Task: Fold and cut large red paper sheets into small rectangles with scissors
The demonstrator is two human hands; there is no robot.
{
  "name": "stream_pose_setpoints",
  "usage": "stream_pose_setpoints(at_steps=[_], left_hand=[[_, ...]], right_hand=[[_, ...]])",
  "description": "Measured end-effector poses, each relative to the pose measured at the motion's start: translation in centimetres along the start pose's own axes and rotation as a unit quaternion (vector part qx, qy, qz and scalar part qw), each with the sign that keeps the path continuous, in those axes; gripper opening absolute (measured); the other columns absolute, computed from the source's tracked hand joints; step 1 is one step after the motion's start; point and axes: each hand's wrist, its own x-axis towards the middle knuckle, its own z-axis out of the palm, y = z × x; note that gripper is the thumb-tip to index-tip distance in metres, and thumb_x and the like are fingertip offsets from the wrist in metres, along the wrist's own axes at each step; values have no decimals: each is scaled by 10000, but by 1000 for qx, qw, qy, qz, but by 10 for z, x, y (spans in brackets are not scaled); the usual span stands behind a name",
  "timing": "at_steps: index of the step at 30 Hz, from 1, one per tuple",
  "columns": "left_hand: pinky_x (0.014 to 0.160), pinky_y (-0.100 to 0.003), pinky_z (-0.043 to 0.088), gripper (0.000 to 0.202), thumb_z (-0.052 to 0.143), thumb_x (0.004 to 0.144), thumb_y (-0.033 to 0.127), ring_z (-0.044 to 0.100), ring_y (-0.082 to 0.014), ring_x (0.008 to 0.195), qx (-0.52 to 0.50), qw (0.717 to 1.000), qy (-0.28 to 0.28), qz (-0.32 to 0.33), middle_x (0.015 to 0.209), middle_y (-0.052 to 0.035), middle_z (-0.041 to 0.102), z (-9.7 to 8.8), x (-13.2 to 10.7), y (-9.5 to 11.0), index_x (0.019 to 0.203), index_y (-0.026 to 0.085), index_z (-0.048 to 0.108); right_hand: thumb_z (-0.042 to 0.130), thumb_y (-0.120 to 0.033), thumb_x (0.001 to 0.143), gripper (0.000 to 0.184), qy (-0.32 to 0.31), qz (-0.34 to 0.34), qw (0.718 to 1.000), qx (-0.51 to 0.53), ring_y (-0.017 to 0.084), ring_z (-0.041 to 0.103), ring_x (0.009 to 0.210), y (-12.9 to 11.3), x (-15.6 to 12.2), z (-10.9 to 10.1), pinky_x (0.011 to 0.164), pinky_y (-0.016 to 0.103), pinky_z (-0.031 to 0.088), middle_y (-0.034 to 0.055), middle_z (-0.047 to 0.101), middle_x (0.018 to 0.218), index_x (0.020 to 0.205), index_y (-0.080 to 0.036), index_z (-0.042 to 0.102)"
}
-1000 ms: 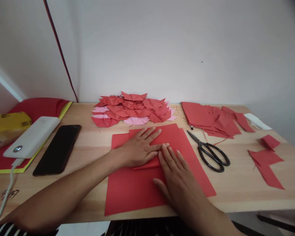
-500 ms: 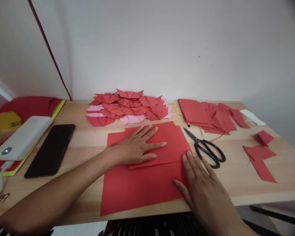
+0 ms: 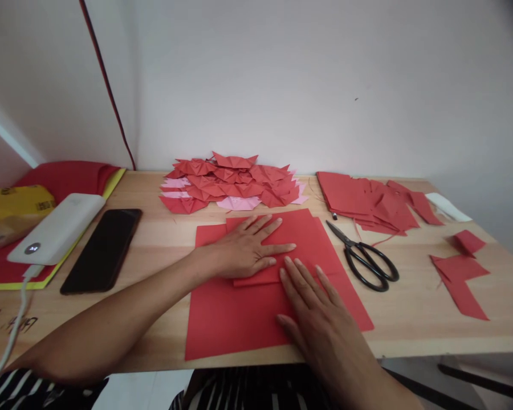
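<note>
A large sheet of red paper [image 3: 233, 324] lies flat near the table's front edge, with a smaller piece of red paper [image 3: 301, 225], which looks folded, on its upper part. My left hand [image 3: 248, 247] presses flat on the smaller piece, fingers spread. Lower and to the right, my right hand [image 3: 320, 304] lies flat across the large sheet, its fingertips at the lower edge of the smaller piece. Neither hand grips anything. Black-handled scissors [image 3: 363, 259] lie to the right of the paper, blades pointing away from me.
Folded red and pink paper shapes [image 3: 235, 185] are heaped by the wall. Cut red papers [image 3: 367, 202] lie back right, red scraps [image 3: 461, 279] at far right. A phone [image 3: 102, 250], a white power bank [image 3: 60, 228] with a cable and a yellow packet [image 3: 17, 210] are at left.
My right hand has moved left from the right edge of the large sheet onto its middle. My left hand stays on the smaller piece. The whole view has shifted slightly.
</note>
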Motion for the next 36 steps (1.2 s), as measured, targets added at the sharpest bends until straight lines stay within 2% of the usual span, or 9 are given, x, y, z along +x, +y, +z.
stream_pose_setpoints(at_steps=[7,12,14,16,22,27,29,32,36], left_hand=[[1191,-538,49,481,313,1004,440,-21,-295,1493,-5,1000,8,3,1636,14,-5,1,-1,-1,1485,419,312],[1190,-540,45,617,425,931,212,-51,-288,1488,17,1000,-13,3,1637,18,-16,-3,-1,1,1498,406,280],[1188,-541,31,683,461,889,181,-78,-286,1484,19,999,-33,-3,1637,22,-37,-4,-1,2,1502,408,261],[1187,-536,25,651,440,911,210,-89,-281,1482,14,999,-38,-7,1638,22,-46,-5,-2,2,1501,412,255],[1186,-539,43,513,374,983,393,-34,-302,1490,5,1000,1,7,1638,-3,-4,1,-2,-1,1491,413,297],[1191,-530,58,498,367,990,398,25,-304,1495,25,999,20,7,1637,-23,53,3,-2,0,1487,383,332],[1195,-519,57,492,353,995,408,35,-293,1497,31,999,30,9,1636,-19,74,4,-2,1,1486,376,338],[1196,-516,47,501,346,992,454,27,-285,1498,32,999,36,10,1638,-8,73,5,-2,1,1487,384,330],[1194,-517,40,509,339,994,451,19,-289,1498,25,999,24,6,1638,-26,51,6,-1,1,1498,385,302]], right_hand=[[557,-231,891,506,-5,-2,998,68,334,288,1436,-7,2,0,1063,530,406,232,358,1529,1385,-125,521],[565,-223,890,510,-22,-9,991,130,329,224,1456,-19,13,-2,1063,537,413,231,297,1559,1396,-196,514],[565,-255,903,493,-30,-10,987,159,335,201,1459,-25,17,-2,1072,541,400,236,261,1571,1392,-211,520],[577,-277,905,492,-39,-3,982,184,351,173,1461,-30,20,-2,1081,550,382,236,200,1590,1392,-227,522],[603,-261,891,503,-37,4,978,204,388,113,1464,-40,27,-1,1102,584,329,196,13,1628,1388,-256,524],[585,-256,886,588,-42,5,982,186,403,117,1462,-40,20,1,1090,580,355,151,-117,1629,1453,-268,432],[581,-267,877,661,-39,17,986,162,427,138,1452,-38,13,4,1058,582,400,206,-95,1620,1495,-198,358],[546,-316,895,745,-26,46,993,101,434,209,1436,-26,-2,9,1039,586,422,300,89,1590,1529,-77,235],[420,-426,961,779,-13,77,996,35,402,266,1428,4,-21,14,1073,590,378,316,285,1529,1546,-26,99]])
